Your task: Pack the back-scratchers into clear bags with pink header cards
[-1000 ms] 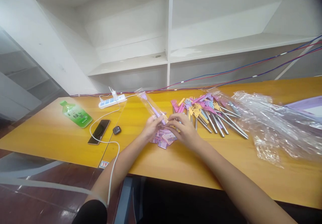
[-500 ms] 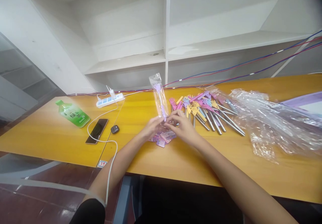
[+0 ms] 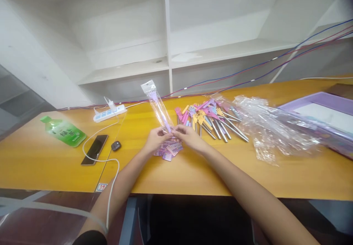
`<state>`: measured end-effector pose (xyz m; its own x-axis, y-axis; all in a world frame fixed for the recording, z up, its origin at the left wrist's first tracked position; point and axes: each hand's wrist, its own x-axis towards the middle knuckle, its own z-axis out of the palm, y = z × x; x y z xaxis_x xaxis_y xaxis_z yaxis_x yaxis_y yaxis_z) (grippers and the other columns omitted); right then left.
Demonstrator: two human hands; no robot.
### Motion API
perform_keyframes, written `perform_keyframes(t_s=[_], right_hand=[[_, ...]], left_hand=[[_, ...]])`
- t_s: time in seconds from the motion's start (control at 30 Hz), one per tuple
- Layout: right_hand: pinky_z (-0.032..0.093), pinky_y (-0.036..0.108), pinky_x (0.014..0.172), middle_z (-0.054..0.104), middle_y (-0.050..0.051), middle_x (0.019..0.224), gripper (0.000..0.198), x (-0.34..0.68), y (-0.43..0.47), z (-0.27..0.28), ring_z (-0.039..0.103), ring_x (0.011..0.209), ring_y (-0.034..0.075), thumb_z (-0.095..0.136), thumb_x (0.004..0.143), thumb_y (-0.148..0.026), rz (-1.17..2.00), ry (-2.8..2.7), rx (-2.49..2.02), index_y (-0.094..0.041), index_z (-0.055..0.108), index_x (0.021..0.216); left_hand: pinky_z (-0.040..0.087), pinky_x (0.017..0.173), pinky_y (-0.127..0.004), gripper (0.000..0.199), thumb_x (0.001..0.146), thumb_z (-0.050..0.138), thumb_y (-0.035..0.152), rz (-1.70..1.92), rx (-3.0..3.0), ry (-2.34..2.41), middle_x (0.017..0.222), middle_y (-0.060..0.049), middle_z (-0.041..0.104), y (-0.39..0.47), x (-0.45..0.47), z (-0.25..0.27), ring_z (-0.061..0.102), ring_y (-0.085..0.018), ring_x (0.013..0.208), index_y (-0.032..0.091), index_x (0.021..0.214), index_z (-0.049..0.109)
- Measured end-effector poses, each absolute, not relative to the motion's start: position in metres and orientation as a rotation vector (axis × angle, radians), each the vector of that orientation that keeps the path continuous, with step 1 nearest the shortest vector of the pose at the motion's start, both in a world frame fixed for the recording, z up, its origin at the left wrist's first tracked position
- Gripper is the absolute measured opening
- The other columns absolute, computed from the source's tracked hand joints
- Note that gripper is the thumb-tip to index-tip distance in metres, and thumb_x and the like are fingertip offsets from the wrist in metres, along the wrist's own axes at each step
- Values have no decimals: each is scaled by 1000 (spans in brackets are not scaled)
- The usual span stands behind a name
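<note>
A purple back scratcher [image 3: 166, 122] with a hand-shaped head lies inside a clear plastic bag [image 3: 149, 86], slanting away from me over the table. My left hand [image 3: 156, 138] pinches the bag's near end from the left. Close beside it, my right hand [image 3: 188, 136] has its fingers closed on the same end. The fingertips nearly meet, and what lies right between them is partly hidden. Just below the hands is a small pile of pink and purple printed cards [image 3: 167, 156]. To the right of my right hand lies a heap of colourful back scratchers [image 3: 212, 116] with silver rods.
Crumpled clear bags [image 3: 271, 123] cover the right side, by a purple tray [image 3: 320, 98]. On the left are a green bottle [image 3: 66, 132], a phone [image 3: 95, 149], a black earbud case [image 3: 116, 146], a power strip [image 3: 109, 113] and a white cable [image 3: 117, 171] crossing my left forearm.
The view has turned right, so everything sits further left and more of the purple tray shows. The bagged back scratcher leans further left, and my right hand's fingers sit lower on its end.
</note>
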<state>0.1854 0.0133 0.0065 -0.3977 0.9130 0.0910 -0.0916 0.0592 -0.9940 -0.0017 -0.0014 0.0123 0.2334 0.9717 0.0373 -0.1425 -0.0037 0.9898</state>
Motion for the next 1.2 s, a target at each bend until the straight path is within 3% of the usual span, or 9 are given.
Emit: perform_keyframes(t_s=[0.13,0.27,0.53,0.73,0.87,0.97,1.1,1.2], right_hand=[[45,26,55,61,-4,62,48,184,10,9,56,56,12,79,75,-64,1415,-1478,-856,-21,57,78],[42,26,54,57,-5,57,46,188,8,16,52,52,12,76,81,-62,1356,-1528,-820,-22,54,77],[51,29,69,67,0,90,47,193,-4,32,62,76,15,78,79,-62,1297,-1548,-843,-23,58,96],[51,32,65,68,1,75,43,211,-47,11,63,69,18,84,74,-56,1273,-1374,-985,-22,58,79],[56,35,70,69,2,78,41,228,-74,1,66,72,20,82,79,-55,1264,-1345,-1004,-23,56,79],[60,37,73,70,4,91,38,231,-90,-7,70,81,21,78,84,-55,1230,-1348,-994,-25,57,94],[61,40,78,72,8,100,37,245,-99,-14,71,86,23,72,90,-54,1092,-1393,-1030,-26,59,111],[58,42,74,73,8,99,32,303,-90,1,70,84,25,62,97,-51,732,-1483,-1200,-28,62,118]], left_hand=[[60,68,-28,47,59,97,42,1112,1277,999,79,-6,76,0,-3,21,71,-17,69,11,90,80],[60,65,-30,51,58,97,43,1109,1267,1021,75,-5,76,-1,-2,27,71,-18,64,12,94,80],[61,73,-30,46,63,95,32,1104,1353,923,89,-7,78,-10,2,24,74,-19,76,15,100,76],[47,44,-23,37,72,89,41,798,1410,901,59,-2,68,-32,17,19,64,-16,46,15,91,69],[54,55,-26,36,75,88,40,695,1510,763,76,-6,76,-43,28,15,69,-16,56,16,95,70],[57,66,-29,32,79,84,41,653,1657,684,85,-8,77,-50,33,13,72,-18,67,18,98,72],[57,80,-33,48,83,80,41,651,1843,630,99,-9,78,-56,33,13,74,-21,85,22,127,70],[55,79,-30,49,94,68,40,701,1925,655,108,-10,75,-55,29,14,72,-19,84,26,140,63]])
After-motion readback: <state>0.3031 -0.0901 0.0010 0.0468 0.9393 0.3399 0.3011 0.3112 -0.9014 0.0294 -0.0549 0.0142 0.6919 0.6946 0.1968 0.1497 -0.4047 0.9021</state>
